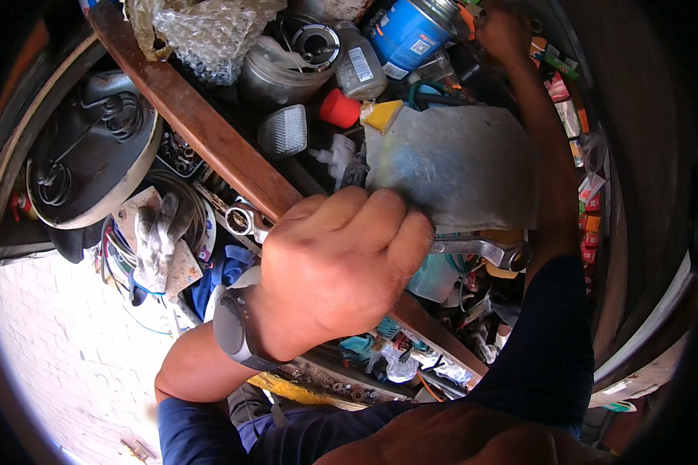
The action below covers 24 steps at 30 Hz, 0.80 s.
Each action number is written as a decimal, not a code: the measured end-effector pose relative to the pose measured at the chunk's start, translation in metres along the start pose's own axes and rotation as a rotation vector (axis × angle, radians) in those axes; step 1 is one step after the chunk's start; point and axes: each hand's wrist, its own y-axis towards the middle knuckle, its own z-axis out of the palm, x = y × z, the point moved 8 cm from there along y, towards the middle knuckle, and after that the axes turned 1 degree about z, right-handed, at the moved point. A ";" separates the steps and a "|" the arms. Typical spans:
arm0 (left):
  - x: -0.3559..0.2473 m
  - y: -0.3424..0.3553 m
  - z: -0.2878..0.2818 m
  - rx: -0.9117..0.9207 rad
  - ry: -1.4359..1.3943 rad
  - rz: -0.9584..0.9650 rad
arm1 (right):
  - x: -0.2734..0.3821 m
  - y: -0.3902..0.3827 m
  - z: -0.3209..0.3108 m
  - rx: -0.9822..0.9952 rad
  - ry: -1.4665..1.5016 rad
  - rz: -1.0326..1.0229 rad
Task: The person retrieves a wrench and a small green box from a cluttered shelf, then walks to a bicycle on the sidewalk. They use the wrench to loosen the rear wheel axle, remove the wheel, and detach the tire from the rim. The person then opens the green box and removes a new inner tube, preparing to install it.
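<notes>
My left hand [345, 267], a grey-banded watch [233, 325] on its wrist, is closed in a fist in the middle of the view. A metal wrench shows on both sides of the fist: a ring end [240, 221] at the left and another wrench end [508, 254] at the right. Whether these belong to one wrench or two is hidden. Just beyond the knuckles lies a scuffed grey sheet [461, 163]. My right arm stretches to the far right, where my right hand [506, 32] is among clutter beside a blue can [411, 35]. Its fingers are in shadow and partly hidden.
A brown wooden bar [202, 116] runs diagonally across the cluttered bin. Beyond it are a plastic tub [279, 77], a clear jar [361, 66] and a red cap [339, 108]. Small boxes [568, 116] line the right edge. Leftward are a dark pan-like shell [93, 155] and a dirty glove [155, 240].
</notes>
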 end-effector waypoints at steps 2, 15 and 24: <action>0.000 -0.001 0.001 0.002 0.019 0.001 | 0.004 0.000 -0.002 -0.003 -0.012 -0.008; 0.000 -0.002 -0.002 0.012 -0.012 0.022 | 0.007 -0.003 -0.007 0.040 -0.163 -0.077; -0.001 -0.001 -0.001 0.006 -0.008 0.015 | 0.002 -0.007 -0.009 -0.080 0.071 -0.063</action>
